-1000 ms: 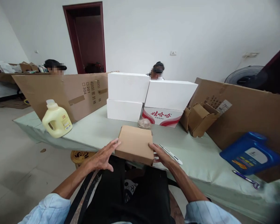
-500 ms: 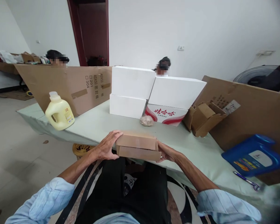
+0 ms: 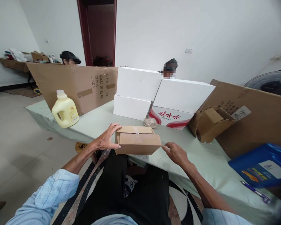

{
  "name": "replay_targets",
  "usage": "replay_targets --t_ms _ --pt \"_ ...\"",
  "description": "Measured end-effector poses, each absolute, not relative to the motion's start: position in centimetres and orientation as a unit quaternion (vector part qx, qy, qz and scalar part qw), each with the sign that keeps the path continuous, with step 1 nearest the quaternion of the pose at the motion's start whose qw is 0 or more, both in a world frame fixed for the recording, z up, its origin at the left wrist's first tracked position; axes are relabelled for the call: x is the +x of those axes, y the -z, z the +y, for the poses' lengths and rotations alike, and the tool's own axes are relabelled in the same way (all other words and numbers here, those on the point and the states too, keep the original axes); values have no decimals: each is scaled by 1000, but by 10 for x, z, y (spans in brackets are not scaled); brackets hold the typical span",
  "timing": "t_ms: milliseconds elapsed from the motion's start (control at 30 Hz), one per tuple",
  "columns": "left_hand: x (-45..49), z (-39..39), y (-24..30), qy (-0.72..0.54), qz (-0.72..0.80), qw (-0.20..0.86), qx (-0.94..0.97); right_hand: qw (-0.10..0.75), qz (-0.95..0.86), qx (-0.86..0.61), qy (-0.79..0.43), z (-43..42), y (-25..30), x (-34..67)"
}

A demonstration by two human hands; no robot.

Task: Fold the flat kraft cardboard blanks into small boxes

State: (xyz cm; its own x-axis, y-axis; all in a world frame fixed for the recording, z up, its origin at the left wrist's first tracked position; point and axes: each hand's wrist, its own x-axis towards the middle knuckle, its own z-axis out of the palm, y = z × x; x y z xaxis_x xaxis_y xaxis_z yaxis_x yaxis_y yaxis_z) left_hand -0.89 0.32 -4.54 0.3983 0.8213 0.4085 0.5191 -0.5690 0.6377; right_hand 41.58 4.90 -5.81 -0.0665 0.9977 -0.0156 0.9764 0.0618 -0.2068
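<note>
A small brown cardboard box [image 3: 140,144] rests at the near edge of the table, a gap showing along its top. My left hand [image 3: 107,137] grips its left end, thumb on the near side and fingers over the far side. Just off the box's right end is my right hand [image 3: 176,153], thumb and fingers pinched together close to the corner. Whatever lies between those fingertips is too small to make out. Behind the box sits a crumpled clear plastic ball [image 3: 150,122].
White boxes [image 3: 138,82] stand stacked at the back between large cardboard panels [image 3: 84,89]. At left is a yellow detergent jug [image 3: 65,111]; at right, an open carton [image 3: 213,123], a blue bottle [image 3: 259,165] and a purple-handled tool [image 3: 255,190]. Two people are partly visible beyond.
My right hand has come off the box's right end and moved right. The box has tipped, showing more of its top gap. My left hand keeps hold. The view has shifted slightly.
</note>
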Motion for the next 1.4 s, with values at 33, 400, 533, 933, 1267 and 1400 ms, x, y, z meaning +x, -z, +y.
replay_targets --t_ms 33,400,533,933,1267,1400 --pt "-7 3 47 -366 416 208 806 27 -712 -701 -36 50 66 425" --pt "8 -10 56 -416 426 185 782 -66 -700 -711 14 50 113 476" --pt "7 -15 58 -422 424 187 779 -47 -693 -720 9 46 118 482" --pt "9 -18 63 -418 415 185 786 320 -739 -590 -64 28 28 437" --pt "7 -27 60 -404 412 195 793 82 -919 -382 58 4 -57 341" --pt "6 -27 59 -402 415 192 793 38 -921 -371 115 11 -63 333"
